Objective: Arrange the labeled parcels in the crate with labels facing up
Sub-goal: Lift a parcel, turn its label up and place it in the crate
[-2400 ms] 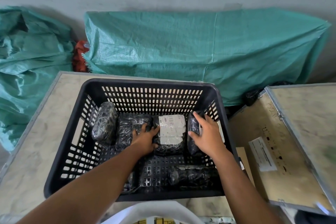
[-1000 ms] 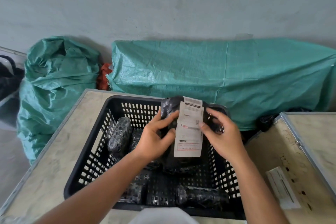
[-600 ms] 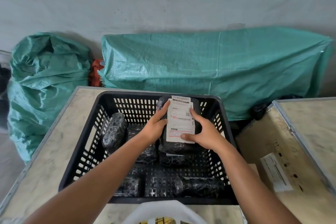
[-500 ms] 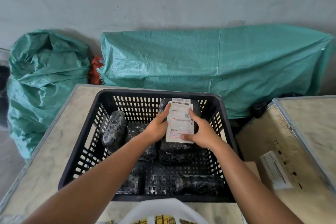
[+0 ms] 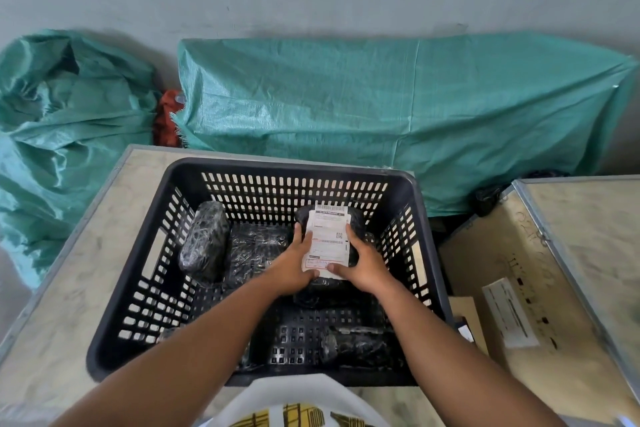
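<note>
A black slotted plastic crate (image 5: 131, 291) stands on a pale table. Inside it, both hands hold one black-wrapped parcel with a white shipping label (image 5: 329, 239) facing up, low at the crate's back right. My left hand (image 5: 294, 270) grips its left side and my right hand (image 5: 363, 267) its right side. Another black parcel (image 5: 204, 243) leans at the back left, a second one (image 5: 258, 250) lies beside it, and a third (image 5: 360, 343) lies near the front wall. None of these three shows a label.
Green woven sacks (image 5: 398, 114) lie against the wall behind the table, and another one (image 5: 59, 121) is heaped at the left. A wooden case with a metal edge and a paper label (image 5: 512, 315) stands close on the right. A white garment (image 5: 298, 402) fills the bottom edge.
Both hands lifted the labeled parcel out of the row, turned it upright, then lowered it back into the crate's back right with the label up.
</note>
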Tool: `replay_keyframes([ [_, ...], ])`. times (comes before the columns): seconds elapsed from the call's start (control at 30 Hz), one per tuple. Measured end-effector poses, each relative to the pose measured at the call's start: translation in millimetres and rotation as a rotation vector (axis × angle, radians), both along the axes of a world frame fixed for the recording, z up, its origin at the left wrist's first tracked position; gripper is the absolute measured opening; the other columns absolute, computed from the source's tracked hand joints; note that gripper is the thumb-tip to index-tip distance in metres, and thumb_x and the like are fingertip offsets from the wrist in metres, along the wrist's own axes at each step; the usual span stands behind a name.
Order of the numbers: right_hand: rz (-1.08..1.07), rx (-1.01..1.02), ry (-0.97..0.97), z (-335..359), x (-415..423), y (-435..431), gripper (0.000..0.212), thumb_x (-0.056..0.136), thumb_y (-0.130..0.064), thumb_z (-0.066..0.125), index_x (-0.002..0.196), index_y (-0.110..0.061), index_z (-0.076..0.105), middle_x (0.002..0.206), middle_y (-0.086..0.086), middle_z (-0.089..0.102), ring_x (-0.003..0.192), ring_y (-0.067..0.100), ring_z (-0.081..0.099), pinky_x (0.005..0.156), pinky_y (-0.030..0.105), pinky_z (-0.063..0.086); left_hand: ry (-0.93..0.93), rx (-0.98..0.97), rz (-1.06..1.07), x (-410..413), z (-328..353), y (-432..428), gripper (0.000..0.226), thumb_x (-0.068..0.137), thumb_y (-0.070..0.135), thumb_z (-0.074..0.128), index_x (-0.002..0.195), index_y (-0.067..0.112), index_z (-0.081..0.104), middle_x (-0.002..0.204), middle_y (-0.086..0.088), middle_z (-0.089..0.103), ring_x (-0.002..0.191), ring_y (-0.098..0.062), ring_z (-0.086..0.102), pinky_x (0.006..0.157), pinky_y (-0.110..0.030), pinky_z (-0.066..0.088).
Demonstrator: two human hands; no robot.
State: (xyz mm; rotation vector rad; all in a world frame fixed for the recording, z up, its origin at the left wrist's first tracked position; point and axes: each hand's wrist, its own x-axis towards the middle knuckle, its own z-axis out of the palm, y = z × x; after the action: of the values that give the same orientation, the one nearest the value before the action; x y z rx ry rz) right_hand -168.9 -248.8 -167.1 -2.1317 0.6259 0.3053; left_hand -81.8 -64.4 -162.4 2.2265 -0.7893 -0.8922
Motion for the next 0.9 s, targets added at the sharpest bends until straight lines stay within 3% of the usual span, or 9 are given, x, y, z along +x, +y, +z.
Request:
replay_keyframes([
  [0.3,-0.038,0.035,-0.024,2,-2,-2,0.106,0.078,-0.032,0.09,0.163,-0.031,0.025,0.16,0.004,0.043,0.145,0.022,0.041,0.114,0.03,0.036,0.029,0.035,0.017,5,-5,2,0.098,0.095,0.018,0.071,0.164,0.021,0.001,0.166,0.001,-0.03,0.154,-0.025,0.025,0.109,-0.026,0.037],
  [0.4,-0.049,0.003,-0.006,6,0,-6,0.101,0.083,-0.026,0.086,0.163,-0.027,0.024,0.158,0.007,0.046,0.142,0.024,0.046,0.111,0.028,0.037,0.027,0.051,0.05,10,0,2,0.098,0.091,0.022,0.077,0.164,0.019,0.011,0.17,-0.003,-0.018,0.153,-0.027,0.026,0.114,-0.03,0.034],
  [0.5,-0.087,-0.027,0.006,18,-2,-11,0.094,0.089,-0.023,0.08,0.163,-0.027,0.023,0.158,0.009,0.046,0.142,0.027,0.047,0.116,0.035,0.039,0.062,0.02,0.119,14,10,3,0.093,0.09,0.024,0.079,0.163,0.024,0.021,0.172,-0.003,-0.004,0.155,-0.027,0.022,0.119,-0.039,0.031],
  [0.63,0.0,-0.046,0.07,48,-13,-17,0.084,0.09,-0.029,0.079,0.161,-0.022,0.034,0.161,0.005,0.044,0.145,0.025,0.044,0.117,0.035,0.036,0.02,-0.036,0.12,12,28,4,0.083,0.092,0.03,0.076,0.161,0.027,0.031,0.172,0.002,0.006,0.154,-0.026,0.025,0.115,-0.037,0.035],
  [0.73,0.13,-0.126,0.195,76,-34,-23,0.071,0.084,-0.023,0.082,0.149,-0.026,0.053,0.151,0.003,0.054,0.136,0.023,0.053,0.106,0.032,0.044,-0.004,-0.125,0.109,-3,42,5,0.068,0.094,0.034,0.073,0.155,0.029,0.044,0.168,0.005,0.027,0.15,-0.023,0.035,0.118,-0.039,0.035],
  [0.8,0.213,-0.168,0.276,90,-52,-21,0.065,0.078,-0.017,0.085,0.137,-0.032,0.062,0.138,0.001,0.061,0.123,0.021,0.062,0.096,0.03,0.052,0.085,-0.182,0.068,-16,48,8,0.056,0.093,0.031,0.075,0.146,0.03,0.057,0.157,0.006,0.048,0.136,-0.02,0.053,0.112,-0.037,0.044],
  [0.9,0.329,-0.181,0.354,101,-76,-10,0.045,0.069,-0.017,0.09,0.102,-0.041,0.071,0.117,0.0,0.067,0.103,0.017,0.067,0.089,0.035,0.058,0.255,-0.131,-0.133,-33,52,11,0.044,0.089,0.026,0.08,0.132,0.028,0.07,0.139,0.009,0.065,0.108,0.004,0.067,0.099,-0.021,0.052],
])
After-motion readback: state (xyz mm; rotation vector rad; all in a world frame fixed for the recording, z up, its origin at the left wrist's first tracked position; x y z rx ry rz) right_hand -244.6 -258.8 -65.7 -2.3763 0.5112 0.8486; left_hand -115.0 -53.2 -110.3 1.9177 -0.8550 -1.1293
